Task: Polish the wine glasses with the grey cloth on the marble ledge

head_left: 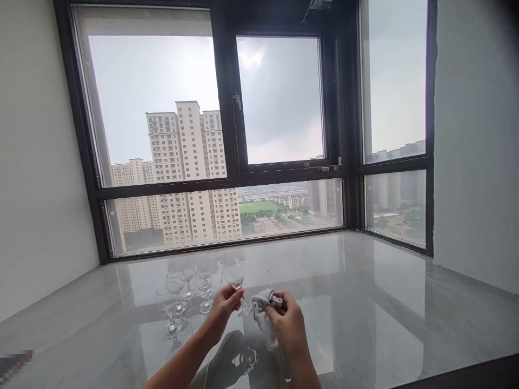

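Note:
My left hand (pixel 226 307) is closed around a clear stemmed glass (pixel 234 273), holding it by its lower part above the counter. The bowl points up and the foot tilts toward my right hand. A crumpled grey cloth (pixel 265 319) is gripped in my right hand (pixel 288 319), its loose end hanging down. The cloth is right beside the foot of the glass; I cannot tell whether they touch. Several similar stemmed glasses (pixel 175 286) stand to the left of my left hand.
The glossy grey tiled sill (pixel 365 302) mirrors the windows and my hands. Dark window frames (pixel 227 181) rise behind it, with white walls (pixel 474 162) at either side. A blurred dark object (pixel 14 364) shows at the lower left edge.

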Tool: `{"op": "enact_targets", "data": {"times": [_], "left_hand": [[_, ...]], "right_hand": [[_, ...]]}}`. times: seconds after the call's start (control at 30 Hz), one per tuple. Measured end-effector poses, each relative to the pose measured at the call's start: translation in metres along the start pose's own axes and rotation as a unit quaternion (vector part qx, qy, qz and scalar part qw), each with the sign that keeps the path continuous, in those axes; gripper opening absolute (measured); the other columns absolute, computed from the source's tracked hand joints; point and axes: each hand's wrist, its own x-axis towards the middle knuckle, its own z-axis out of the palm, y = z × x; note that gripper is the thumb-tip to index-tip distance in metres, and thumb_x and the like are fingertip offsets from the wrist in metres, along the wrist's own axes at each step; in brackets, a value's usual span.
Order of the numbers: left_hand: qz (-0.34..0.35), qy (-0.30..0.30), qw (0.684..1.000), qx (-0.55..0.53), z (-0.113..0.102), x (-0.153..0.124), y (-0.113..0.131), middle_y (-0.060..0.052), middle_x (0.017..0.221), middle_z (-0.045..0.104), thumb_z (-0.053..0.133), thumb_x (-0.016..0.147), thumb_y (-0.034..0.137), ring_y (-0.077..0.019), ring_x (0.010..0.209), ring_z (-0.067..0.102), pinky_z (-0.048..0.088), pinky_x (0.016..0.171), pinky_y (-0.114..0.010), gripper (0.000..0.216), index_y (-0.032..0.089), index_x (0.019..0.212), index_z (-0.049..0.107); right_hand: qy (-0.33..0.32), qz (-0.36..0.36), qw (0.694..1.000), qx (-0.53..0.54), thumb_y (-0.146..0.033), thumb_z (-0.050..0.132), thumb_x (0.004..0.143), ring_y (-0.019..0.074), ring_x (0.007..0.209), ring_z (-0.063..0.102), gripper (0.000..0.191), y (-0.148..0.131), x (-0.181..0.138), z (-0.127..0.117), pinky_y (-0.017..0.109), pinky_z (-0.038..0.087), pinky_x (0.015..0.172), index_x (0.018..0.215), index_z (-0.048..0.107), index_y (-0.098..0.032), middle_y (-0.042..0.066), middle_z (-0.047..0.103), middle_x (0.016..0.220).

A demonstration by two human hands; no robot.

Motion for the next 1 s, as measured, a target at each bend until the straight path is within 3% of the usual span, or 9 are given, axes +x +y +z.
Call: {"op": "enact_targets", "data": {"times": [0.1,0.2,0.3,0.4,0.5,0.67,1.0], "left_hand": [[-0.022,0.016,0.999,-0.042,-0.001,0.001,-0.002,0.004,0.064,0.056,0.083,0.07,0.052,-0.0077,0.057,0.047,0.038,0.058,-0.021,0.042,0.015,0.077,0.065],[-0.031,0.018,0.999,-0.03,-0.002,0.003,-0.005,0.002,0.065,0.06,0.083,0.068,0.054,-0.008,0.057,0.05,0.039,0.058,-0.021,0.044,0.014,0.081,0.068],[-0.027,-0.015,0.999,0.043,-0.003,0.005,-0.009,0.002,0.063,0.061,0.083,0.066,0.054,-0.0093,0.056,0.051,0.039,0.056,-0.022,0.046,0.013,0.083,0.071],[-0.01,-0.035,0.993,0.111,-0.003,0.006,-0.013,0.002,0.061,0.061,0.08,0.067,0.051,-0.0114,0.057,0.053,0.038,0.056,-0.023,0.041,0.014,0.081,0.071],[0.006,-0.027,0.988,0.155,-0.002,0.006,-0.015,0.001,0.062,0.062,0.077,0.068,0.049,-0.0135,0.059,0.054,0.039,0.058,-0.024,0.037,0.015,0.079,0.071],[0.034,-0.021,0.974,0.225,0.001,0.002,-0.013,-0.002,0.072,0.068,0.075,0.069,0.042,-0.0181,0.071,0.059,0.042,0.068,-0.027,0.028,0.015,0.077,0.071],[0.055,-0.03,0.955,0.289,0.004,0.0,-0.012,0.0,0.067,0.066,0.071,0.071,0.031,-0.0164,0.065,0.059,0.043,0.065,-0.027,0.016,0.017,0.078,0.068]], "right_hand": [[-0.005,0.063,0.991,0.119,-0.038,0.078,0.062,0.0205,0.064,0.064,0.034,0.001,0.001,-0.004,0.029,0.049,0.058,0.086,0.065,-0.017,0.002,0.069,0.07],[-0.005,0.109,0.964,0.244,-0.042,0.083,0.06,0.021,0.068,0.067,0.042,-0.002,0.001,-0.008,0.029,0.052,0.062,0.091,0.065,-0.019,0.002,0.072,0.077],[0.052,0.132,0.943,0.3,-0.043,0.086,0.059,0.0242,0.079,0.071,0.049,-0.004,0.004,-0.013,0.03,0.055,0.066,0.098,0.065,-0.02,0.004,0.076,0.087],[0.137,0.123,0.938,0.292,-0.039,0.088,0.056,0.0229,0.08,0.071,0.054,-0.002,0.008,-0.02,0.028,0.055,0.066,0.1,0.065,-0.02,0.003,0.075,0.086],[0.175,0.103,0.941,0.27,-0.038,0.089,0.055,0.0207,0.078,0.07,0.055,0.001,0.011,-0.027,0.027,0.054,0.066,0.101,0.065,-0.019,0.001,0.075,0.085],[0.189,0.091,0.947,0.242,-0.04,0.088,0.055,0.0204,0.076,0.069,0.057,0.004,0.011,-0.031,0.027,0.054,0.064,0.101,0.066,-0.016,0.002,0.075,0.082],[0.184,0.09,0.949,0.238,-0.039,0.088,0.055,0.0192,0.077,0.068,0.056,0.008,0.013,-0.034,0.026,0.054,0.065,0.102,0.067,-0.016,0.003,0.075,0.083]]}}
